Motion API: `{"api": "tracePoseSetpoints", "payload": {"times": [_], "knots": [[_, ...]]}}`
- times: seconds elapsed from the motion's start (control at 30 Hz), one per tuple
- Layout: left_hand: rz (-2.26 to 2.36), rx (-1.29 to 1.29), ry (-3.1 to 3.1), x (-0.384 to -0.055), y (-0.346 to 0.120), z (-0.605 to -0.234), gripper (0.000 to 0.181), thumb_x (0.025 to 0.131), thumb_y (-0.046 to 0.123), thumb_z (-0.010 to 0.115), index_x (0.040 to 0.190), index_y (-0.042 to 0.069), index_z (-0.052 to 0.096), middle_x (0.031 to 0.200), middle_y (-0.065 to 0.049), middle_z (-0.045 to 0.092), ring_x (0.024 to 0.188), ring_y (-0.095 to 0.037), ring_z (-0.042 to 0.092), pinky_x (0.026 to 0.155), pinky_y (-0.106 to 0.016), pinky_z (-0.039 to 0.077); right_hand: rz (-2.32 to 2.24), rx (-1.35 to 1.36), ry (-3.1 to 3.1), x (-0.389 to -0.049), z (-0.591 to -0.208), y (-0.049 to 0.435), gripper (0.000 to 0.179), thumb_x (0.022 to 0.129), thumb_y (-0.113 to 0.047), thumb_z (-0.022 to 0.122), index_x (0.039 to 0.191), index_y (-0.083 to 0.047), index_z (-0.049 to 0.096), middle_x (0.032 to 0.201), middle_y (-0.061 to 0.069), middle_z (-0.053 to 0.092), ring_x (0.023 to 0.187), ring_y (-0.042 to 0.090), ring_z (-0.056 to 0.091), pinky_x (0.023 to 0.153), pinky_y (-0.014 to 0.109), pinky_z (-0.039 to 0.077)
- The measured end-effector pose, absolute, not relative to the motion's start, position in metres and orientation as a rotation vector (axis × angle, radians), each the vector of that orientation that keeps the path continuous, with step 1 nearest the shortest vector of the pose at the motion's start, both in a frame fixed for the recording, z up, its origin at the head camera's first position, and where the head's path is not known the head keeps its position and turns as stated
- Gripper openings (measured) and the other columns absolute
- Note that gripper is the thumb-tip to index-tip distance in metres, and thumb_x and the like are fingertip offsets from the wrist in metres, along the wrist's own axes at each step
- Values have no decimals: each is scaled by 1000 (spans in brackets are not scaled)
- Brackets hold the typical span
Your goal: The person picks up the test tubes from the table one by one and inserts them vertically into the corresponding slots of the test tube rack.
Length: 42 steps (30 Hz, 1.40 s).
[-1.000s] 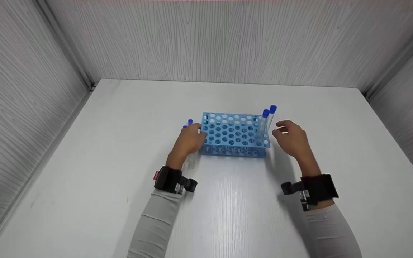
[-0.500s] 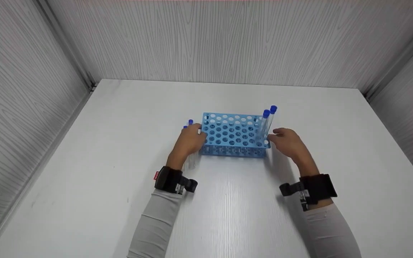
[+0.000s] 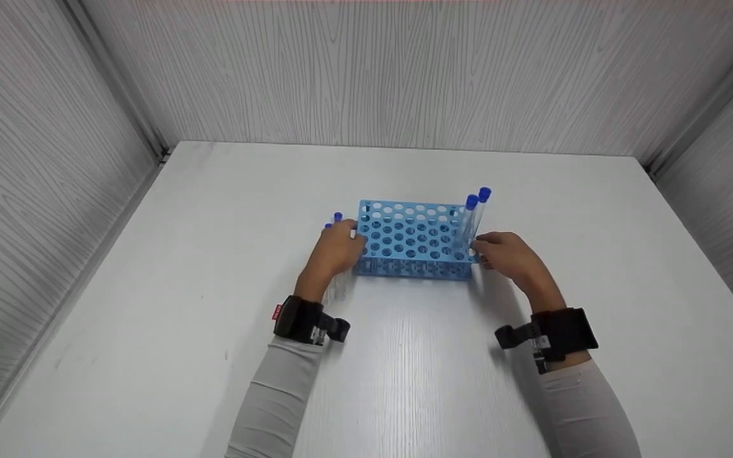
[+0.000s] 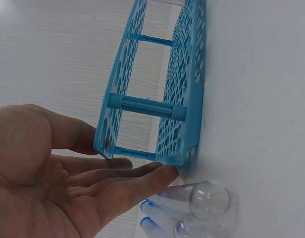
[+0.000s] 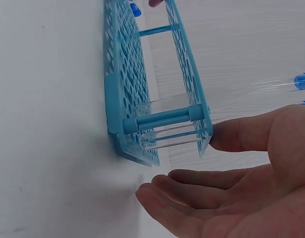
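A blue test tube rack (image 3: 404,238) with rows of holes stands upright on the white table. At its left end my left hand (image 3: 340,247) holds the top plate, thumb above and index finger at the edge, as the left wrist view shows. Beneath that hand, two blue-capped test tubes (image 4: 209,198) lie on the table beside the rack. My right hand (image 3: 505,254) is at the other end; in the right wrist view its thumb touches the top plate's edge while the other fingers extend beside the rack, apart from it. Two blue-capped test tubes (image 3: 466,222) stand in holes there.
The white table (image 3: 404,375) extends around the rack on all sides. Behind it rises a grey wood-grain panel (image 3: 366,76), with similar panels at left and right. Each wrist wears a black camera strap (image 3: 564,334).
My right hand has come down and left, from beside the tubes to the rack's right end, where the thumb now touches. The left hand and the rack have stayed in place.
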<state>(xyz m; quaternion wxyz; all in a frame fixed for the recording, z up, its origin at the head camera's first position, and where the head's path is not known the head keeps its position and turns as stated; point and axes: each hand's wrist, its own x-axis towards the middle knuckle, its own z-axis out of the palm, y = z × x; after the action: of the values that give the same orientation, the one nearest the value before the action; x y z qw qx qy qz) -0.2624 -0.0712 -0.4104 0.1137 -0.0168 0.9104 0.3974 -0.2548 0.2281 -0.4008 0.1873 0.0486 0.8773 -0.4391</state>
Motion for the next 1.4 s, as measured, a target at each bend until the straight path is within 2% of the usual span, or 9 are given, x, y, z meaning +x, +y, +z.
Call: {"api": "tracePoseSetpoints", "payload": {"times": [0.13, 0.37, 0.6, 0.8, 0.93, 1.13, 1.4], "knots": [[1177, -50, 2667, -262, -71, -410, 51, 105, 23, 46, 152, 3, 43, 152, -15, 51, 143, -31, 46, 117, -47, 40, -1261, 142, 2447, -255, -402, 229, 59, 107, -29, 44, 153, 7, 36, 144, 24, 53, 133, 36, 52, 114, 45, 43], [1137, -17, 2689, -264, -72, -410, 51, 105, 22, 43, 151, 2, 45, 149, -15, 54, 133, -29, 55, 112, -45, 45, -1383, 105, 2387, -255, -404, 229, 53, 105, -22, 46, 147, 10, 43, 133, 23, 54, 116, 30, 57, 109, 42, 49], [1137, -39, 2684, -265, -71, -409, 51, 105, 23, 44, 152, 2, 43, 152, -15, 52, 141, -31, 49, 116, -46, 42, -1408, 102, 2347, -254, -404, 231, 53, 106, -22, 45, 149, 9, 40, 139, 25, 52, 122, 32, 58, 110, 41, 48], [1134, -49, 2676, -265, -70, -408, 52, 105, 24, 44, 153, 4, 42, 154, -14, 49, 146, -32, 43, 119, -47, 38, -1460, 65, 2299, -251, -403, 233, 51, 107, -19, 41, 149, 10, 39, 150, 26, 45, 135, 36, 50, 113, 42, 45], [1136, -46, 2670, -265, -70, -408, 52, 105, 24, 44, 153, 3, 41, 154, -15, 49, 144, -31, 45, 118, -47, 38, -1459, 62, 2296, -251, -403, 234, 51, 107, -21, 39, 148, 11, 40, 151, 26, 45, 138, 36, 48, 114, 42, 44], [1139, -39, 2674, -264, -71, -409, 53, 105, 24, 45, 153, 2, 41, 154, -15, 49, 144, -32, 45, 118, -47, 39, -1442, 89, 2297, -252, -405, 234, 52, 107, -22, 38, 149, 8, 40, 148, 25, 47, 135, 37, 52, 113, 43, 45], [1142, -17, 2699, -262, -72, -410, 51, 104, 22, 45, 151, 2, 44, 150, -16, 53, 141, -33, 49, 116, -47, 41, -1530, 89, 2234, -251, -405, 231, 56, 105, -17, 40, 152, 11, 31, 152, 27, 41, 139, 37, 46, 114, 43, 44]]}}
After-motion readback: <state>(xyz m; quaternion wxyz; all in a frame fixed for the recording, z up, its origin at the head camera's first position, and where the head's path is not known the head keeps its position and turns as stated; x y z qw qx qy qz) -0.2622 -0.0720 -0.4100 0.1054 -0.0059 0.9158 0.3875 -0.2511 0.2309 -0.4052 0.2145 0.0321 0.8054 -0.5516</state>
